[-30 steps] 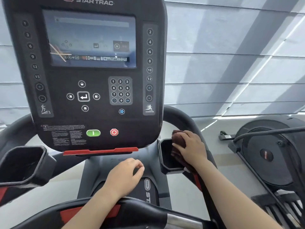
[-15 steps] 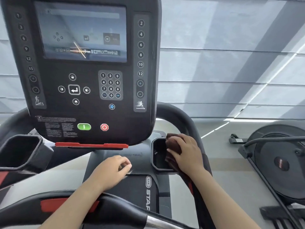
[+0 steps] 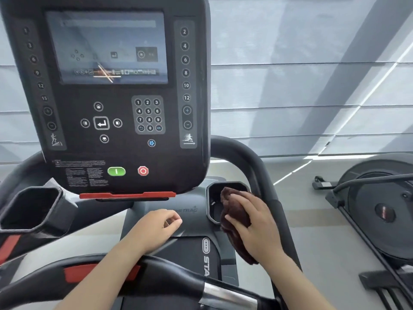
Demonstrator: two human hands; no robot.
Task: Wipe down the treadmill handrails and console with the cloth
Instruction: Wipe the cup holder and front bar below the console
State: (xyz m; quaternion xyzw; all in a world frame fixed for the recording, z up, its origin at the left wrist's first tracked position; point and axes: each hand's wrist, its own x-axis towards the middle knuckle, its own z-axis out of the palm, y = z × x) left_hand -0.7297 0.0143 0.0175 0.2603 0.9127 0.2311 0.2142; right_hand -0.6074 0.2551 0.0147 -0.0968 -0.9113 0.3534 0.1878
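My right hand (image 3: 254,222), fingers spread, pressed the dark brown cloth (image 3: 234,211) against the right cup holder (image 3: 211,198), lower right of centre. My left hand (image 3: 154,227), loosely curled and holding nothing, hovered below the console (image 3: 107,139).

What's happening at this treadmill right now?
A person is cleaning a treadmill. The right hand presses a dark brown cloth against the rim of the right cup holder, beside the right handrail. The left hand is loosely curled and empty, resting on the grey panel below the console. The left cup holder is not being touched.
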